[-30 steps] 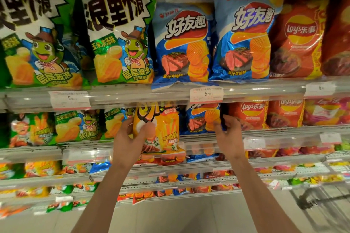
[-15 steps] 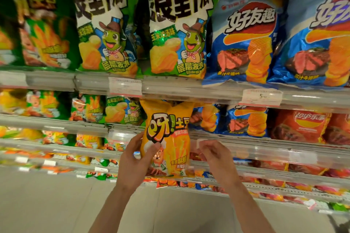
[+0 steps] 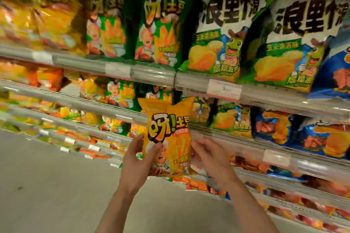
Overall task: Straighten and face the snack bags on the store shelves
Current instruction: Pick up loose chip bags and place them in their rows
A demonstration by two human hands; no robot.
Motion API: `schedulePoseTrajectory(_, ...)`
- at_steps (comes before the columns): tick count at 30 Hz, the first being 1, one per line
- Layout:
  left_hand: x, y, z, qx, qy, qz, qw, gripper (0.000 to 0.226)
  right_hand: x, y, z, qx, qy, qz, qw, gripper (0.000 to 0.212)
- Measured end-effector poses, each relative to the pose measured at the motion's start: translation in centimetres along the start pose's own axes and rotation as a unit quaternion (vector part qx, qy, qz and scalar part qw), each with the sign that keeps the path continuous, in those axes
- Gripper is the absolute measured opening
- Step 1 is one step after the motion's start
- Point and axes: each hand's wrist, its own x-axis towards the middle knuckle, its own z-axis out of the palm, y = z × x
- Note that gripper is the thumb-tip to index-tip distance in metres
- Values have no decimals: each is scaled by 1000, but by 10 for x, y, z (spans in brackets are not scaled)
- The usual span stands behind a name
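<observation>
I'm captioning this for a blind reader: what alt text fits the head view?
A left hand grips an orange snack bag before store shelves of chip bags; the right hand reaches toward its edge.

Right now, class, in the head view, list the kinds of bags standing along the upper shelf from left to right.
Orange-yellow bags → two dark green potato-stick bags → two white-and-green wave-chip bags with a frog mascot → a blue bag cut off at the right edge.
</observation>
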Motion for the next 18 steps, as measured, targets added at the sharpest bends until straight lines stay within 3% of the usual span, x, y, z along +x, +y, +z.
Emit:
schedulePoseTrajectory(5,19,-4,-97,-43,-8,-17,999,39,4,-24,101,-9,-37,-10,999,15)
schedulePoseTrajectory(13,68,-19,-222,-74,52,-24,996,34,37,-56,241,-44,-77,-17,996,8)
schedulePoseTrajectory(18,112,-33,-284,-61,77,-25,995,42,77,-80,309,-67,-126,-17,990,25)
